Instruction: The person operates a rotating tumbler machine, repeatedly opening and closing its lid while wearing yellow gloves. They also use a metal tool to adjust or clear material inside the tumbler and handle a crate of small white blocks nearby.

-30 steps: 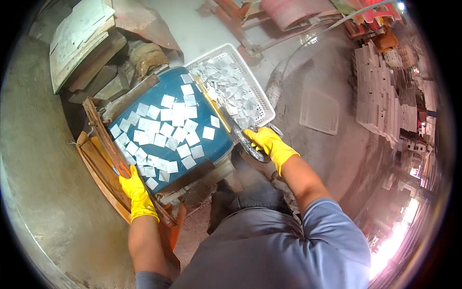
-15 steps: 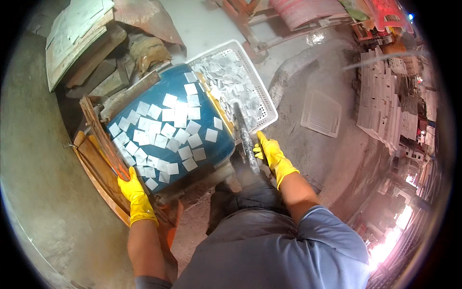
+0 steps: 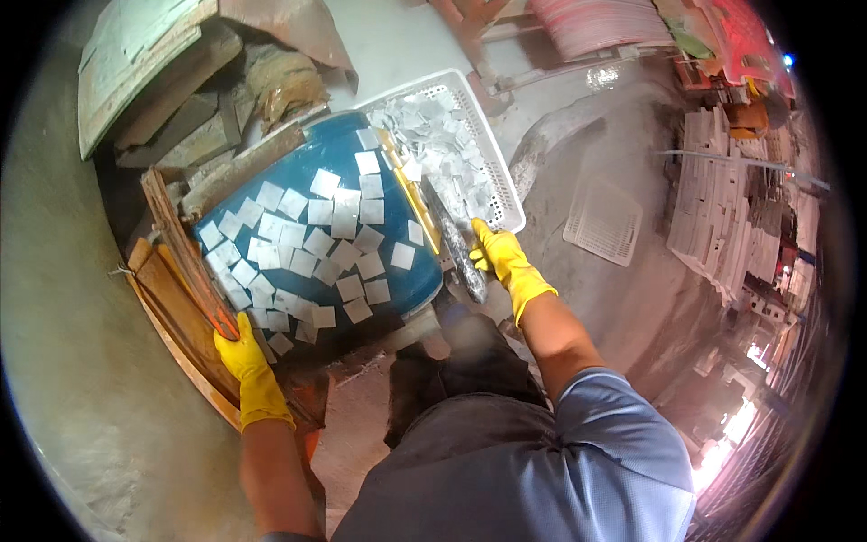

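Observation:
My left hand (image 3: 242, 350), in a yellow rubber glove, is closed around the lower end of a worn wooden bar with an orange tip (image 3: 217, 312). To the right of it lies a tilted blue board (image 3: 316, 167) with many square white tiles (image 3: 268, 254) scattered over it, some overlapping. My right hand (image 3: 508, 268), gloved alike, has its fingers curled beside a grey-splotched bar (image 3: 454, 242) along the board's right edge. What those fingers grip is hidden. Behind the bar, a white perforated basket (image 3: 502, 185) holds heaped white tile pieces (image 3: 438, 144).
Stone slabs and a crumpled sack (image 3: 282, 86) sit at the upper left. A second white crate (image 3: 603, 221) lies on the wet floor to the right. Beyond it stand stacked pale slabs (image 3: 700, 199). A wooden trough (image 3: 185, 307) flanks the board's left side.
My right hand has moved forward and a little left, and the grey-splotched bar has shifted left toward the board with it. The view has shifted slightly. My left hand keeps its hold.

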Tool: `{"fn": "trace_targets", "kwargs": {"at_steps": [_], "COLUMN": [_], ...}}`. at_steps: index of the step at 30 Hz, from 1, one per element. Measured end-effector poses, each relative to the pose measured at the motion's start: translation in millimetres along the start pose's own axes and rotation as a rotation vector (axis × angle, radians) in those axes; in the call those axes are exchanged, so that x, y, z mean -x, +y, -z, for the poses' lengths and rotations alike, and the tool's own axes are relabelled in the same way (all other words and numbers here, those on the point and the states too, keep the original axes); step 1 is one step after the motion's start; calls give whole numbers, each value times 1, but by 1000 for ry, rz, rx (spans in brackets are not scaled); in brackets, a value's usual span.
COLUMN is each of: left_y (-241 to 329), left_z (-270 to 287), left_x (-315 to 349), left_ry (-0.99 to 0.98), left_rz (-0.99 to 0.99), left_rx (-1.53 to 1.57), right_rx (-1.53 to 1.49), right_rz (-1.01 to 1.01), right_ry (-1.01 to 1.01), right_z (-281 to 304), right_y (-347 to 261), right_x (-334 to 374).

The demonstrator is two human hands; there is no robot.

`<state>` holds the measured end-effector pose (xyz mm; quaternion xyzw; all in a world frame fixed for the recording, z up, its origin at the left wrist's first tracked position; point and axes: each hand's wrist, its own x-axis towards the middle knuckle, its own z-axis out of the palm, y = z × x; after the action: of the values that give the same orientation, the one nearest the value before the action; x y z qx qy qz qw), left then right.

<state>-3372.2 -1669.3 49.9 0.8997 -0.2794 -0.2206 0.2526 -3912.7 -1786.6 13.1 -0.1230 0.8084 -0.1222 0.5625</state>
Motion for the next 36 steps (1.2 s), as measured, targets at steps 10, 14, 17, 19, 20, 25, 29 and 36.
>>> {"fn": "trace_targets", "kwargs": {"at_steps": [10,14,17,19,20,25,29,36], "left_y": [11,8,1,-2,-5,21,6,16], "left_z": [6,6,5,7,6,13,11,19], "left_x": [1,0,-3,-4,-6,2,3,0], "left_ry": [4,27,52,51,46,36,97,77], "left_rz": [9,-8,-37,-41,-45,36,0,31], "left_rx": [-30,-43,-65,-64,-59,-57,-160,-66], "right_rx": [-140,-165,-97,-97,-109,-95,48,269], "right_rz": [17,-29,-16,21,27,210,453,1039], "right_ry": [37,90,32,3,-3,21,43,-49], "right_z": [4,1,6,13,16,13,3,-86], "right_y": [3,-6,-11,11,20,2,-53,-212], "right_x": [-16,-12,18,26,31,95,129,234]}}
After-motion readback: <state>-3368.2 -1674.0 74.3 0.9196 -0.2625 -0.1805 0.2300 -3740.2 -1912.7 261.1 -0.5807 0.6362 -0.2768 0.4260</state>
